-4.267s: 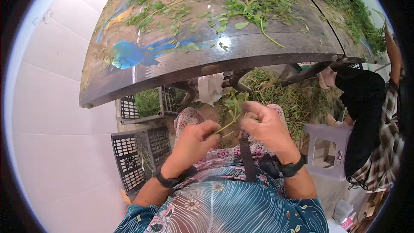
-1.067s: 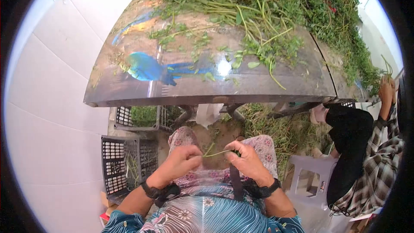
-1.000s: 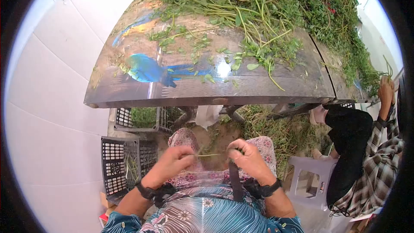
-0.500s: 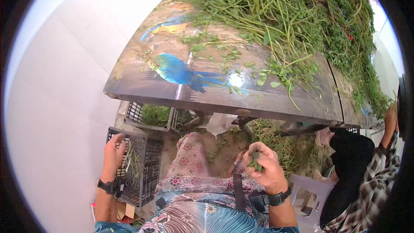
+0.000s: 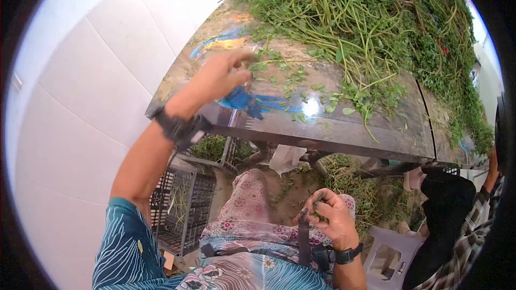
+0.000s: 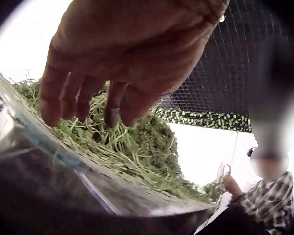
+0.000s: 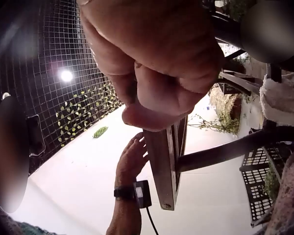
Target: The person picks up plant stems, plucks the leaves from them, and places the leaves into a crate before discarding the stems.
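Observation:
In the head view my left hand (image 5: 223, 75) is stretched over the near left part of the table (image 5: 344, 123), fingers loosely bent with nothing between them. The left wrist view shows its fingers hanging in front of a big heap of leafy green stems (image 6: 122, 142). My right hand (image 5: 333, 217) stays above my lap, its fingers curled round a small bunch of green leaves (image 5: 320, 218). In the right wrist view the curled right fingers (image 7: 157, 98) hide those leaves.
Below the table's left side stands a black plastic crate (image 5: 183, 209) with a few stems in it. Another crate behind it holds greens (image 5: 209, 146). Cut stems (image 5: 355, 193) litter the floor. A grey stool (image 5: 389, 255) and another person's legs (image 5: 446, 198) are at right.
Earlier both hands held a green stem over the lap. The left hand then went to the crate at left, let the stem go, and has risen over the table. The right hand keeps its leaves.

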The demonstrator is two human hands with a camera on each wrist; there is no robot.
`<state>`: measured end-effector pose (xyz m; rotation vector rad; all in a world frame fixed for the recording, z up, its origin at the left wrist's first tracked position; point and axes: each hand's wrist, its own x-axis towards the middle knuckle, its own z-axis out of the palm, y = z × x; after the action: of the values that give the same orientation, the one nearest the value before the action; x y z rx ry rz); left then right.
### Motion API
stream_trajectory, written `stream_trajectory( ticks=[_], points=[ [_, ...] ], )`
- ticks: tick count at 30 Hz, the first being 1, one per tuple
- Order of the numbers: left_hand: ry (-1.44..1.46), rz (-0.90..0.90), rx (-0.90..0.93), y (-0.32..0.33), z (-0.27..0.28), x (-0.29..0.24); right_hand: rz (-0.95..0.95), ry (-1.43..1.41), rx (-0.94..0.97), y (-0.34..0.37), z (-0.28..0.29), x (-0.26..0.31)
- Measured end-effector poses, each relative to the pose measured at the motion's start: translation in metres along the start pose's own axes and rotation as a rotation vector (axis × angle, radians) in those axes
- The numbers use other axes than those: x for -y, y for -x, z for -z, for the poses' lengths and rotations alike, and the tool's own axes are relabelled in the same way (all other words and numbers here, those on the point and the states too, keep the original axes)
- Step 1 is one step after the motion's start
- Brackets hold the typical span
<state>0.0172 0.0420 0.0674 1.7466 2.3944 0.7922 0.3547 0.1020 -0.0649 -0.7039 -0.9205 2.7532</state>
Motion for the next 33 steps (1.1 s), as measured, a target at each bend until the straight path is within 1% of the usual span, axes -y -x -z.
stream_trajectory(
  ticks=[2, 3, 6, 9, 12, 15, 18, 19, 21, 22, 23, 24, 27, 30, 33],
  points=[
    [-0.211, -0.068, -0.09, -0.025, -0.015, 0.028, 0.012, 0.008, 0.03, 0.0, 0.0, -0.001],
    [-0.316, -0.101, -0.134, -0.032, -0.016, 0.029, 0.016, 0.012, 0.045, 0.0, 0.0, -0.001],
    [-0.365, 0.08, 0.089, -0.047, -0.015, 0.031, 0.01, 0.024, 0.046, -0.001, 0.0, -0.003],
    [-0.301, 0.116, 0.207, -0.047, -0.01, 0.025, -0.014, 0.025, 0.026, 0.0, -0.003, -0.003],
    [0.015, 0.145, 0.079, -0.024, 0.0, 0.015, -0.045, 0.106, -0.012, 0.001, -0.008, -0.002],
    [0.336, 0.377, 0.033, -0.006, 0.007, 0.017, -0.026, 0.175, -0.007, -0.001, -0.015, -0.001],
    [0.806, 0.343, -0.142, 0.0, 0.025, 0.03, -0.052, 0.164, 0.035, -0.007, -0.015, -0.003],
    [0.958, 0.344, -0.25, 0.002, 0.026, 0.028, -0.044, 0.149, 0.057, -0.008, -0.016, -0.005],
    [0.816, 0.376, -0.232, 0.011, 0.02, 0.017, -0.029, 0.127, 0.104, -0.011, -0.02, -0.003],
    [0.744, 0.382, -0.226, 0.014, 0.017, 0.008, -0.028, 0.155, 0.098, -0.013, -0.025, 0.002],
    [0.72, 0.329, -0.22, 0.019, 0.016, -0.006, -0.024, 0.177, 0.088, -0.012, -0.032, 0.005],
    [0.752, 0.322, -0.199, 0.024, 0.014, -0.014, -0.025, 0.195, 0.073, -0.009, -0.038, 0.008],
    [0.824, 0.275, -0.152, 0.043, 0.006, -0.043, 0.073, 0.292, 0.098, -0.011, -0.052, 0.023],
    [0.788, 0.27, -0.069, 0.069, -0.008, -0.08, 0.257, 0.331, 0.087, -0.011, -0.064, 0.037],
    [0.97, 0.301, 0.062, 0.096, -0.04, -0.109, 0.408, 0.249, 0.08, -0.012, -0.064, 0.042]
  ],
)
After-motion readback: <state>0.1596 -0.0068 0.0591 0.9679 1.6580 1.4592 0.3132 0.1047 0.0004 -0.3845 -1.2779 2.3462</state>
